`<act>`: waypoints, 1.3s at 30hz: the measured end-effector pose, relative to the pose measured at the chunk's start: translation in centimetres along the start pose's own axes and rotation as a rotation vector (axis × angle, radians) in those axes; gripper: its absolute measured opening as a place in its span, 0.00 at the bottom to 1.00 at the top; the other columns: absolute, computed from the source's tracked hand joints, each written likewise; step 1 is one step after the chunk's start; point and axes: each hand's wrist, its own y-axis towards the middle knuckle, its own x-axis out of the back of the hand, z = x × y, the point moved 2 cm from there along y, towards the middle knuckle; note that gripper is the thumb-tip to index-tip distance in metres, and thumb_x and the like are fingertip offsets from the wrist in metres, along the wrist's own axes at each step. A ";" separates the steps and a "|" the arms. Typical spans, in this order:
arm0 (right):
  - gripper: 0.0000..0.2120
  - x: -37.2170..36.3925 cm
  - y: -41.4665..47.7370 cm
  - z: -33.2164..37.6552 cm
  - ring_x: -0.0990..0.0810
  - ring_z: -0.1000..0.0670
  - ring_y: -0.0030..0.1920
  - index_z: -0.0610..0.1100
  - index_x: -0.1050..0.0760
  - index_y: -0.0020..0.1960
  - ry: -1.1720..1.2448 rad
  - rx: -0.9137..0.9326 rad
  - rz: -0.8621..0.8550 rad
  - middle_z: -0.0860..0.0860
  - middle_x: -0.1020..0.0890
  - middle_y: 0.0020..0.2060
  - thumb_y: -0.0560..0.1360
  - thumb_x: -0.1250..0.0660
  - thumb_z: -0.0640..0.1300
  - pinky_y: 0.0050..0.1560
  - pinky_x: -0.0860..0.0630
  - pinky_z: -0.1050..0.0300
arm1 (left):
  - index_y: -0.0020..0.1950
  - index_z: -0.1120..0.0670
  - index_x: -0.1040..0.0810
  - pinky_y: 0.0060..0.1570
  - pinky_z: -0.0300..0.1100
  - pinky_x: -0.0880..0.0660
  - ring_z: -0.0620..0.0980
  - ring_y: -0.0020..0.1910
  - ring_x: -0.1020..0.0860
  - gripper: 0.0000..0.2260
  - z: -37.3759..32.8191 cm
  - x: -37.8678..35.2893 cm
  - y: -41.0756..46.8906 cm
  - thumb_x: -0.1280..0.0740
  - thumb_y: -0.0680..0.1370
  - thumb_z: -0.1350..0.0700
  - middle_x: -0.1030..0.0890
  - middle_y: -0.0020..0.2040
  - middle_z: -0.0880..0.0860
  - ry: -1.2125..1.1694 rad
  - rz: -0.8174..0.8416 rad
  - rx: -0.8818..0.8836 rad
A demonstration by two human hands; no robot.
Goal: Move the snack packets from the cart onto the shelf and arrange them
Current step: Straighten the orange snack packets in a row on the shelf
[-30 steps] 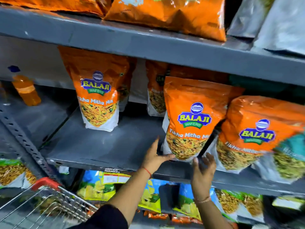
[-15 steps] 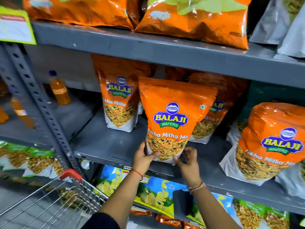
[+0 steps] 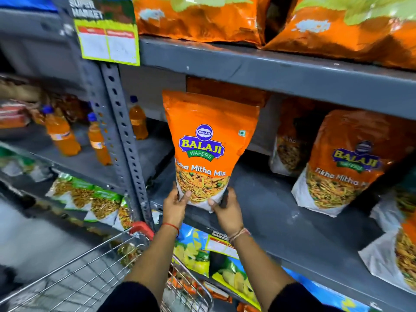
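An orange Balaji Tikha Mitha Mix packet [image 3: 208, 140] stands upright at the left end of the grey middle shelf [image 3: 281, 224]. My left hand [image 3: 175, 207] grips its bottom left corner and my right hand [image 3: 226, 210] grips its bottom right corner. Another packet of the same kind [image 3: 346, 163] stands to the right, with one more [image 3: 290, 140] behind it and a further one [image 3: 400, 255] at the right edge. Behind the held packet an orange packet top [image 3: 225, 91] shows. The wire cart [image 3: 94, 266] with a red handle corner sits at the lower left.
A perforated grey upright [image 3: 126, 140] borders the shelf on the left. Orange drink bottles [image 3: 60, 134] stand in the neighbouring bay. Large orange bags [image 3: 198, 16] lie on the shelf above. Green and blue snack packets [image 3: 94, 199] fill the lower shelves.
Both hands have carried the packet leftward along the shelf toward the upright, keeping their hold on its base. The view has swung left with it.
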 end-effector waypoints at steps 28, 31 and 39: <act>0.39 25.3 1.3 -3.3 0.41 0.42 0.72 0.39 0.48 0.72 0.064 -0.007 -0.794 0.41 0.42 0.73 0.68 0.31 0.30 0.66 0.41 0.62 | 0.70 0.54 0.37 0.65 0.48 0.34 0.55 0.68 0.33 0.31 -0.6 -22.7 -2.1 0.28 0.70 0.55 0.32 0.69 0.58 0.166 0.478 0.004; 0.46 26.7 2.6 -4.0 0.42 0.44 0.72 0.43 0.57 0.73 0.062 -0.149 -0.611 0.45 0.45 0.74 0.67 0.29 0.34 0.70 0.41 0.52 | 0.73 0.53 0.45 0.70 0.48 0.40 0.53 0.73 0.41 0.36 0.4 -26.3 -0.7 0.29 0.71 0.56 0.41 0.75 0.55 0.201 0.639 0.106; 0.41 26.9 2.2 -3.5 0.37 0.52 0.63 0.41 0.56 0.72 0.113 -0.078 -0.435 0.42 0.40 0.71 0.68 0.37 0.22 0.56 0.35 0.66 | 0.71 0.53 0.41 0.67 0.45 0.36 0.52 0.68 0.33 0.32 1.5 -28.7 -2.4 0.32 0.71 0.67 0.32 0.69 0.53 0.016 0.656 0.085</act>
